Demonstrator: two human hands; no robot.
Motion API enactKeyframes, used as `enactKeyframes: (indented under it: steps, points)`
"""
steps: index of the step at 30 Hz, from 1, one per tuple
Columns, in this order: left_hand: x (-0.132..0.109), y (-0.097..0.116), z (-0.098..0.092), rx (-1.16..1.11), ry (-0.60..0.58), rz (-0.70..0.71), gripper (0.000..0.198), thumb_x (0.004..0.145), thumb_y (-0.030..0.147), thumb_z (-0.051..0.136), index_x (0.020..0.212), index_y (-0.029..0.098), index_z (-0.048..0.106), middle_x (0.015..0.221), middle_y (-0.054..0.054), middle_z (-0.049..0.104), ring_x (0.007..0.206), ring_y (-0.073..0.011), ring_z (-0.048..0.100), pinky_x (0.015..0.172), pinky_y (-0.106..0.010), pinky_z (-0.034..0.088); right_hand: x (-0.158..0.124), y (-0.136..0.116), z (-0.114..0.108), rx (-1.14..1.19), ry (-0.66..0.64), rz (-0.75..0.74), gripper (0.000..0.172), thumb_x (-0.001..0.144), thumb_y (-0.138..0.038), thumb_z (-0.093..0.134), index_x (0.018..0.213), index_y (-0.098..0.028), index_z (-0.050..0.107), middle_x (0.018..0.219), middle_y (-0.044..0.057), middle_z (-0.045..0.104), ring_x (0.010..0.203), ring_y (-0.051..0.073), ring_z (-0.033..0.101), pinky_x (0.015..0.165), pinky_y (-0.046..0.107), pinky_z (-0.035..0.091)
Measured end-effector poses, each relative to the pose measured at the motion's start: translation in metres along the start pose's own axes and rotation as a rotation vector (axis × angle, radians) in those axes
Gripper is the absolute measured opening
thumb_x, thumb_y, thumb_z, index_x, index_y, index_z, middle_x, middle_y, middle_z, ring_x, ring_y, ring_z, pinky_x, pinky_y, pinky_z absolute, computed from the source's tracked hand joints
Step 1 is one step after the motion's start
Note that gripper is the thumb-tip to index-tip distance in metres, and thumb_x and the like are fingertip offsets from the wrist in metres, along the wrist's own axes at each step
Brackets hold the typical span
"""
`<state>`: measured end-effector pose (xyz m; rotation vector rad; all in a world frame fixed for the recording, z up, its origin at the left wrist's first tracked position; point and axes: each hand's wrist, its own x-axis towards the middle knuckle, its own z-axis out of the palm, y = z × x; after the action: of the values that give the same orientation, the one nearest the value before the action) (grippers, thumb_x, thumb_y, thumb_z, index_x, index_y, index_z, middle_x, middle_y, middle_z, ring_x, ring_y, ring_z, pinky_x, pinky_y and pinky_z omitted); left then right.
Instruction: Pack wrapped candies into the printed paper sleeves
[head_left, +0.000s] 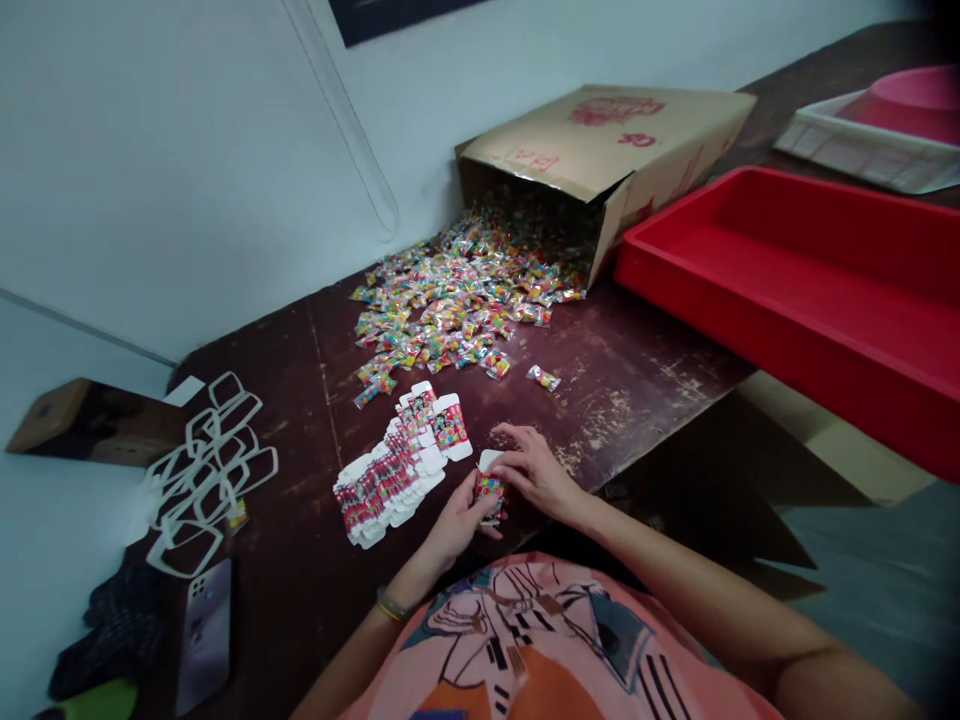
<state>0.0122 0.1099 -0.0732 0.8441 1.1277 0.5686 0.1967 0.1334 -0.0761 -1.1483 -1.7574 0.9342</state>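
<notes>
My left hand (456, 520) is closed around a small printed candy box (491, 487), red with coloured dots, held close to the table's near edge. At the box's white top flap, the bent fingers of my right hand (538, 474) grip it from the other side. Just left of my hands lies a fanned stack of flattened candy boxes (390, 480). Beyond it spreads a heap of small clear packets of colourful candy (450, 300), with one loose packet (543, 377) apart from the rest.
A cardboard carton (600, 140) lies on its side, packets spilling from its mouth. On the right stands a red tray (787, 300), with a white crate (870, 145) behind. White loop-shaped frames (217, 460), a phone (205, 640) and a brown box (97, 425) lie left.
</notes>
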Motion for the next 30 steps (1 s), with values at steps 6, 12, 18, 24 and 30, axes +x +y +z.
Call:
enactKeyframes:
  steps: [6, 12, 18, 24, 30]
  points:
    - [0.005, 0.002, -0.003, -0.135, 0.023, -0.042, 0.058, 0.081, 0.057, 0.052, 0.117, 0.011, 0.057, 0.092, -0.012, 0.067, 0.073, -0.0202, 0.063, 0.049, -0.024, 0.049, -0.015, 0.009, 0.016, 0.838, -0.019, 0.565, 0.031, 0.077, -0.035, 0.068, 0.103, -0.021, 0.061, 0.084, 0.000, 0.061, 0.060, 0.009, 0.055, 0.059, 0.023, 0.049]
    - [0.005, 0.011, 0.001, -0.151, -0.079, -0.011, 0.060, 0.084, 0.059, 0.045, 0.110, 0.009, 0.062, 0.087, -0.013, 0.068, 0.078, -0.0219, 0.063, 0.053, -0.025, 0.049, -0.005, 0.006, 0.008, 0.982, -0.122, 0.628, 0.029, 0.069, -0.027, 0.073, 0.094, -0.016, 0.064, 0.082, 0.000, 0.065, 0.057, 0.007, 0.057, 0.060, 0.022, 0.052]
    - [0.006, 0.009, -0.005, 0.103, -0.039, 0.124, 0.049, 0.083, 0.048, 0.051, 0.111, 0.010, 0.064, 0.091, -0.010, 0.068, 0.077, -0.0209, 0.059, 0.051, -0.024, 0.048, 0.006, -0.009, 0.003, 0.467, -0.153, 0.338, 0.011, 0.075, -0.019, 0.063, 0.081, -0.015, 0.071, 0.079, 0.002, 0.064, 0.060, 0.010, 0.057, 0.056, 0.022, 0.048]
    - [0.009, 0.016, -0.014, 0.245, 0.064, 0.189, 0.045, 0.084, 0.044, 0.047, 0.112, 0.013, 0.064, 0.089, -0.008, 0.067, 0.073, -0.0186, 0.056, 0.049, -0.023, 0.048, 0.009, -0.017, 0.003, 0.337, -0.208, 0.102, 0.025, 0.089, -0.034, 0.054, 0.104, -0.023, 0.072, 0.098, 0.006, 0.064, 0.088, 0.016, 0.060, 0.078, 0.029, 0.049]
    - [0.003, 0.015, -0.020, 0.011, -0.176, 0.121, 0.042, 0.086, 0.042, 0.051, 0.118, 0.015, 0.060, 0.107, -0.011, 0.065, 0.093, -0.0233, 0.058, 0.063, -0.028, 0.052, 0.015, -0.006, 0.004, 0.470, -0.253, 0.249, 0.029, 0.079, -0.042, 0.066, 0.096, -0.020, 0.074, 0.090, 0.006, 0.064, 0.075, 0.016, 0.062, 0.065, 0.027, 0.052]
